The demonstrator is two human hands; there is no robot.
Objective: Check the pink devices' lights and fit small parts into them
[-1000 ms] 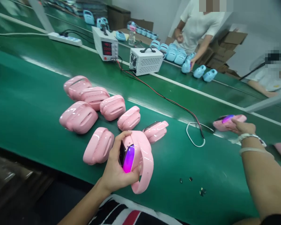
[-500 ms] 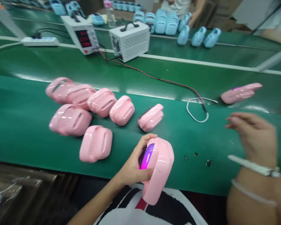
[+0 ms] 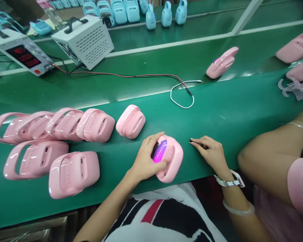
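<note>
My left hand [image 3: 147, 158] is closed around a pink handled device [image 3: 176, 161] with a shiny purple panel, held near the table's front edge. The purple side faces left toward my palm. Further right, my right hand [image 3: 212, 151] pinches a small black piece [image 3: 190, 140] between thumb and fingertips, apart from the device; its exact kind is too small to tell. Nearest to my left hand stands another pink device [image 3: 131, 121]. Several more pink devices [image 3: 96, 126] are lined up to the left, with one [image 3: 74, 173] in a front row.
A power supply [image 3: 24, 55] with red digits and a white box [image 3: 84, 40] stand at the back left. A red wire with a white cable [image 3: 182, 107] crosses the green table [image 3: 151, 92]. Blue devices [image 3: 121, 11] line the back. A co-worker's arm [image 3: 267, 161] is close on the right.
My view has swung to the right. My right hand has come down toward the table, pinching the small black piece. The held pink device stays in my left hand, now tilted differently.
</note>
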